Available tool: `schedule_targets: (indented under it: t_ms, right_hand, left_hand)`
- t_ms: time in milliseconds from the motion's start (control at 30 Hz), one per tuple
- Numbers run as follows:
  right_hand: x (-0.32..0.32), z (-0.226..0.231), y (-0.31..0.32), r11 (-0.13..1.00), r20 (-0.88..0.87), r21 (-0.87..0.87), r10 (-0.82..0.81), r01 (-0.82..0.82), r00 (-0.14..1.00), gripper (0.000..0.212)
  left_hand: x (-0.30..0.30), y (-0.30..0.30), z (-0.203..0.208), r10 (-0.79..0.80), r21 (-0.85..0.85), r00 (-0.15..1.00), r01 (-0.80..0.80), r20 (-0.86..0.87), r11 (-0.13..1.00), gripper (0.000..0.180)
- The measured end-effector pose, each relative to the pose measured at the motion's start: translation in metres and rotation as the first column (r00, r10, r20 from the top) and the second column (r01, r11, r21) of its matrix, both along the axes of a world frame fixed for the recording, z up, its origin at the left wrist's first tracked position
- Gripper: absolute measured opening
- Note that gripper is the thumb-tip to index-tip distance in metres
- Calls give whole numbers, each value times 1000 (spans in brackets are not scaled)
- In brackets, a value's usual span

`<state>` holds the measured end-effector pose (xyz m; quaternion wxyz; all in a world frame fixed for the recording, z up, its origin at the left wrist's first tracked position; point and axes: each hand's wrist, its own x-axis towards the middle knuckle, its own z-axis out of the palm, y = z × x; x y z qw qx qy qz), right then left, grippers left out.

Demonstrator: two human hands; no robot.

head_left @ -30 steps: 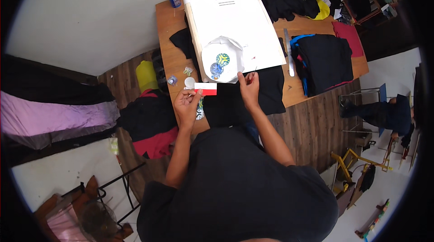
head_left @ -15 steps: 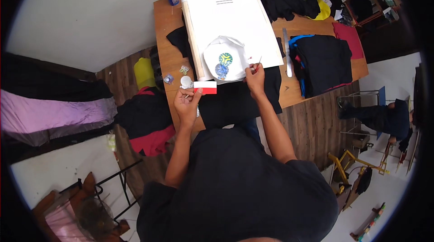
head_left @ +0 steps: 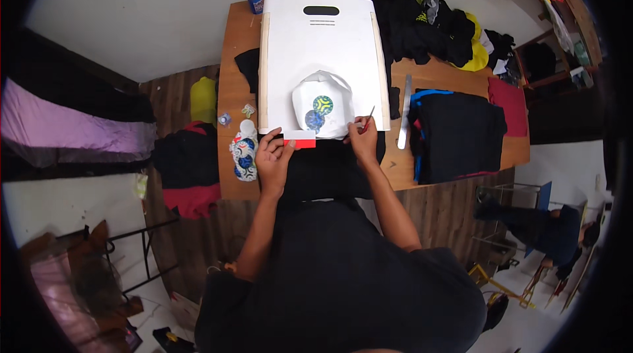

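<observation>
A small flat card (head_left: 303, 144), white above and red below, is pinched in the left hand (head_left: 273, 161) at the board's (head_left: 321, 39) near edge, by a crumpled white sheet (head_left: 339, 115) bearing round patches (head_left: 322, 104), green-yellow and blue. The right hand (head_left: 363, 142), fingers curled, grips a slim red tool (head_left: 371, 118).

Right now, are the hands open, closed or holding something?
Left hand: closed, holding a red-and-white rectangle.
Right hand: closed, holding a slim pointed tool.
</observation>
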<state>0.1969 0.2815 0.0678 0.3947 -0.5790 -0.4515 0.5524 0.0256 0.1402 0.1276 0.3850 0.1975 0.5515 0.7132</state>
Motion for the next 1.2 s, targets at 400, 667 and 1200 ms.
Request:
schedule_targets:
  t_ms: [400, 667, 1200]
  right_hand:
    - [43, 30, -9, 960, -108, 49, 281, -277, 954, 15]
    - [15, 53, -27, 935, -281, 110, 355, -337, 892, 14]
    - [17, 48, -20, 802, -574, -26, 477, -597, 666, 28]
  left_hand:
    - [77, 32, 13, 103, -55, 994, -101, 40, 993, 29]
    - [66, 41, 11, -98, -45, 991, 103, 91, 994, 27]
    - [47, 65, 16, -66, -71, 993, 60, -99, 996, 19]
